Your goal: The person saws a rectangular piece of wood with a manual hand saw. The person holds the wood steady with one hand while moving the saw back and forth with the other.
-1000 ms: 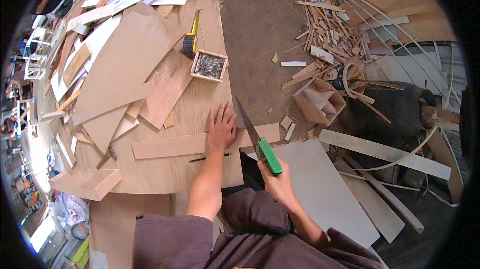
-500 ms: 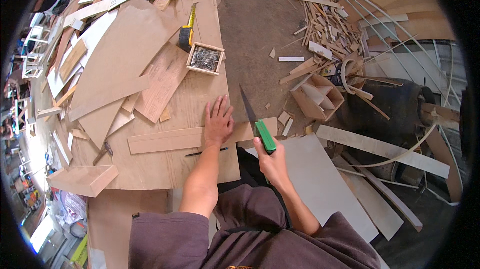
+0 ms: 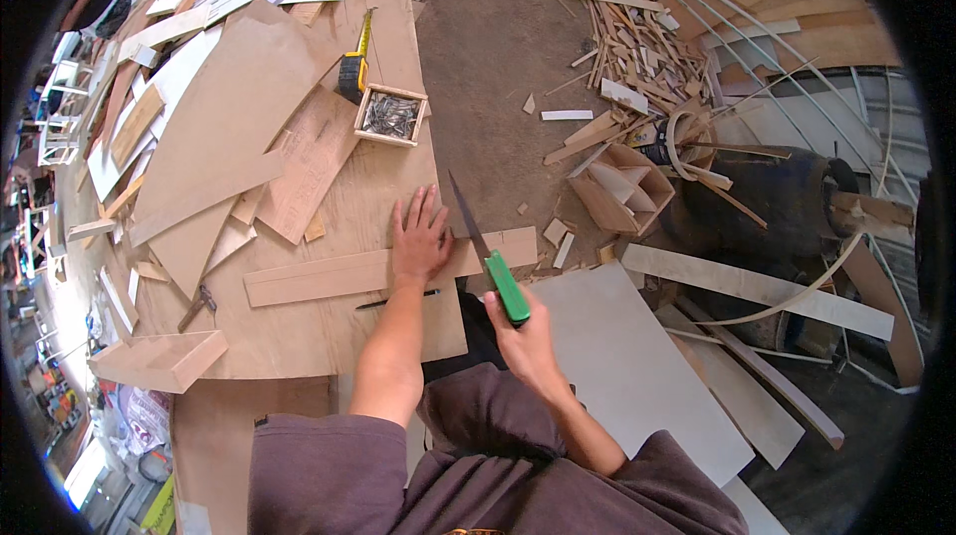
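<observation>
R hand [image 3: 528, 341] on saw [image 3: 498, 271], L hand [image 3: 422, 241] flat on wood strip [image 3: 319, 279]

Strip lies across table [image 3: 299, 346], R end sticking out past table's right edge. Saw's blade [image 3: 468, 212] crosses that overhang, just beside L hand; can't tell if teeth touch wood. L grip: palm down, fingers spread wide on strip's broad face, not wrapped round it. R grip: wrapped round green handle, blade pointing fwd, away from body.

Handling (my guess): strip looks thin, light & fairly stiff, dry-faced so prob not slippery; overhang may flex or buzz w/o support, & a thin edge could splinter. Best hold = broad face over table, close to edge, fingers clear of teeth. Saw prob light too, blade maybe a bit bendy; take by handle only.

Nearby: pen [image 3: 370, 305] partly hidden by L forearm; box of nails [image 3: 386, 140] & yellow-black tape measure [image 3: 352, 75] further up table, well apart from strip
</observation>
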Demonstrator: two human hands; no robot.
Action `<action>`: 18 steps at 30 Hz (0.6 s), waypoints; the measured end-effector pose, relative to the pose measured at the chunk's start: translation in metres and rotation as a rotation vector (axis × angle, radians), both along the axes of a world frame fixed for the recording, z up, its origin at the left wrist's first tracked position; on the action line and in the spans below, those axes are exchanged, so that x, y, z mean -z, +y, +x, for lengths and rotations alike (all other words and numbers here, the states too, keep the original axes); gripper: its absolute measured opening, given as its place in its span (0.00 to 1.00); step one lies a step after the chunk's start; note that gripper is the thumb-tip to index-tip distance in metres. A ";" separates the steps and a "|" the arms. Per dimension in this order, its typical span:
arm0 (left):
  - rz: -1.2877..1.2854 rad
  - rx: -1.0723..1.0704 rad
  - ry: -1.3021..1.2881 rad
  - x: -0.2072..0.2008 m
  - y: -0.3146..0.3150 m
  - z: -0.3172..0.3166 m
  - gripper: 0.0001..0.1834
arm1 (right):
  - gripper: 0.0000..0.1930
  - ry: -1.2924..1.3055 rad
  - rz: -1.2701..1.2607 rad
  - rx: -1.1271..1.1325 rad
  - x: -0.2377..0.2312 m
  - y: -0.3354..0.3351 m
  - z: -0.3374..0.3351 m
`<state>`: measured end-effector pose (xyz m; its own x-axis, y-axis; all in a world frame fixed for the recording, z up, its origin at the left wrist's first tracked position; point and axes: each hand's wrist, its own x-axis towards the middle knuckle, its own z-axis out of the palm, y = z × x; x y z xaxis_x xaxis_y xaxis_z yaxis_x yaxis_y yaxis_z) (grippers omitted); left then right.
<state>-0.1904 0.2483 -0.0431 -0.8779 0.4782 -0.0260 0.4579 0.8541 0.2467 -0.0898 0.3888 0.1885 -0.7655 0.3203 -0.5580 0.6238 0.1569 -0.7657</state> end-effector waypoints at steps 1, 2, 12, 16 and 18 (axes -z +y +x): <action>-0.003 0.006 0.009 0.002 0.000 0.001 0.23 | 0.16 -0.014 -0.002 -0.011 -0.003 -0.002 -0.001; -0.010 0.018 0.016 -0.001 0.000 0.001 0.22 | 0.16 -0.029 -0.007 -0.017 -0.003 -0.005 0.000; 0.021 0.033 -0.021 -0.016 0.004 -0.002 0.18 | 0.14 0.175 -0.087 0.159 0.102 0.006 -0.044; 0.031 0.054 -0.044 -0.011 0.011 0.002 0.18 | 0.13 0.048 -0.189 0.218 0.114 0.019 -0.079; 0.028 0.003 -0.043 -0.002 -0.004 0.001 0.18 | 0.14 -0.040 -0.119 0.064 0.070 0.010 -0.041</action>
